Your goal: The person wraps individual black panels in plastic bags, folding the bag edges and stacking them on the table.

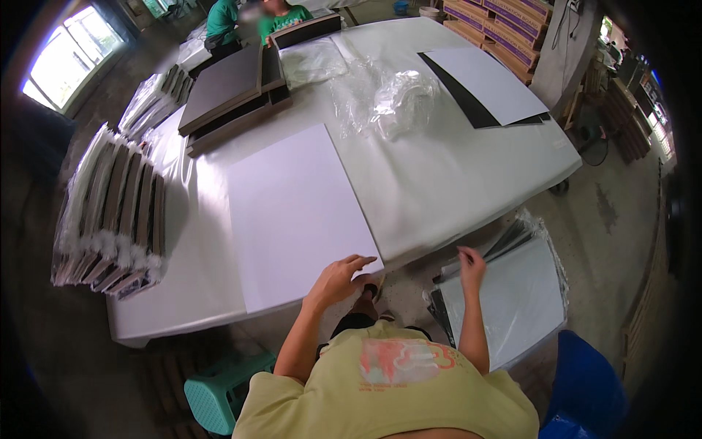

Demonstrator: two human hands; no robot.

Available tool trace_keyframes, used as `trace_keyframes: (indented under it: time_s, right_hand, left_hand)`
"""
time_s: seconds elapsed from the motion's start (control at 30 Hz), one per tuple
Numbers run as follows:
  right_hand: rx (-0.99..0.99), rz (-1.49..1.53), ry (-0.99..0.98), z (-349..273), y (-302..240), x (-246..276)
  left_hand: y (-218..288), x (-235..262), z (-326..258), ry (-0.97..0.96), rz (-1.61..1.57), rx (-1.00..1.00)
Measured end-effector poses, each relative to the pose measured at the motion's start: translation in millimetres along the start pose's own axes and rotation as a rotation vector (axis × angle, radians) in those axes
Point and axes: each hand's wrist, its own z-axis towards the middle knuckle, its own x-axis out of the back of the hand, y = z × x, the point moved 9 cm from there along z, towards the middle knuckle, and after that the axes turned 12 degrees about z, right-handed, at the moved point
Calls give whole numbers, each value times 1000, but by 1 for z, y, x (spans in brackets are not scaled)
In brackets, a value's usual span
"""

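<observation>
A large white board (296,212) lies flat on the covered table in front of me, its near right corner at the table's front edge. My left hand (342,278) is over that corner, fingers stretched out and apart; whether they touch the board is hard to tell. To the right, my right hand (472,265) is raised with its fingers bunched together. Anything held in them is too small to make out. Below that hand, beside the table, is a stack of white and dark sheets in clear plastic (512,293).
Dark shallow boxes (223,91) and crumpled clear plastic (402,102) lie on the table (431,183). White and black sheets (486,84) overlap at its far right. Wrapped panels (117,197) stand at left. A green stool (212,391) and blue object (589,380) are near me; two people sit beyond.
</observation>
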Motion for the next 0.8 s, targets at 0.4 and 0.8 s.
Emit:
trace_keyframes:
  time_s: [0.4, 0.8]
  right_hand:
    - [14, -70, -116, 252, -24, -246]
    - [-13, 233, 100, 314, 21, -268]
  left_hand:
    - [-108, 66, 226, 270, -82, 69]
    - [-127, 65, 400, 356, -144, 8]
